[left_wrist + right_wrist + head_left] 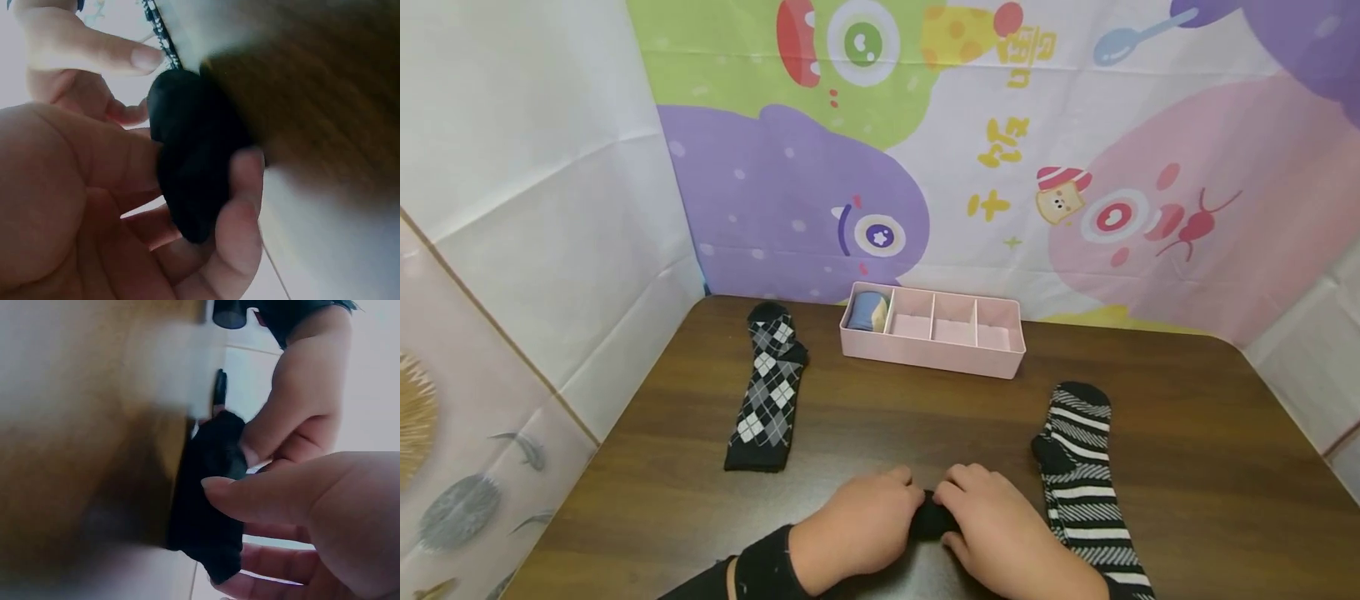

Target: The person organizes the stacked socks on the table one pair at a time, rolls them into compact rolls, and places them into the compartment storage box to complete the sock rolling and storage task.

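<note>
A bundled black sock is between my two hands, low over the front of the table. My left hand grips one end; in the left wrist view its thumb and fingers curl round the dark cloth. From the other side my right hand pinches the bundle, the thumb pressed on its face in the right wrist view. Right of the right hand lies a black-and-white striped sock, its cuff end partly hidden by the arm. An argyle sock lies flat further off to the left.
At the back of the brown table stands a pink divided box. Its leftmost compartment holds a rolled blue-and-cream bundle. Behind the table hangs a cartoon-printed cloth, with pale sheeting on both sides.
</note>
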### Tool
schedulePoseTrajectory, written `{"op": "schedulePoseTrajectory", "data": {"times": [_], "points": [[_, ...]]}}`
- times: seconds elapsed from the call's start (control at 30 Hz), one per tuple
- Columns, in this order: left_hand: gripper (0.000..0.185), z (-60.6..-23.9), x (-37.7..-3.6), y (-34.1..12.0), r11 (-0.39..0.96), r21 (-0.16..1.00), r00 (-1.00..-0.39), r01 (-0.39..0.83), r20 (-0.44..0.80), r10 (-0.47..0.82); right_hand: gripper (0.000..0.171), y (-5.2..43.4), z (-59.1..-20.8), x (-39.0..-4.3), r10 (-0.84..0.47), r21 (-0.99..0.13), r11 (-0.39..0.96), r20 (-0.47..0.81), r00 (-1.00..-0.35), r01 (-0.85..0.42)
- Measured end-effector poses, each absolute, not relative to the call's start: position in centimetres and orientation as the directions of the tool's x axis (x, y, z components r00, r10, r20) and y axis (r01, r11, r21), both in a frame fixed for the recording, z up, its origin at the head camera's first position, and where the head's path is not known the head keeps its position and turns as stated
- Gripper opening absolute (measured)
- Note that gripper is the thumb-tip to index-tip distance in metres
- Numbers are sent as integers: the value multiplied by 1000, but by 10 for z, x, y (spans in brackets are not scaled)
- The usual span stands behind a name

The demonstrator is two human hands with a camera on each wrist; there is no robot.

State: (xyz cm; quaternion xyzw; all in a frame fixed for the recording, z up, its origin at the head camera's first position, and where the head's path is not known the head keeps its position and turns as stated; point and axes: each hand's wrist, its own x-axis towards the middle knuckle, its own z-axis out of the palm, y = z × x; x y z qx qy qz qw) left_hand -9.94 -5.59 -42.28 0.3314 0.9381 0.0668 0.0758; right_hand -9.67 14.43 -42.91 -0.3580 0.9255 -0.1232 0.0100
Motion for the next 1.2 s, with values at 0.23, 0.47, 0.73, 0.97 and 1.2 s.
{"op": "schedulePoseTrajectory", "data": {"times": [0.23, 0.47, 0.73, 0.97, 1.2], "points": [[3, -422, -98, -54, 772, 175, -778, 611, -47, 627, 22, 145, -428, -96, -682, -216, 700, 78, -727, -681], [14, -418, -98, -55, 745, 127, -754, 655, 48, 655, 20, 144, -429, -98, -679, -237, 707, 35, -733, -666], [11, -417, -98, -56, 750, 144, -761, 645, 33, 648, 17, 142, -432, -97, -661, -239, 719, 58, -748, -653], [8, -420, -99, -56, 758, 189, -778, 624, 60, 625, 20, 142, -434, -96, -625, -250, 742, 79, -777, -622], [17, -421, -100, -56, 770, 229, -794, 596, 25, 607, 21, 142, -435, -96, -573, -251, 776, 106, -813, -579]]}}
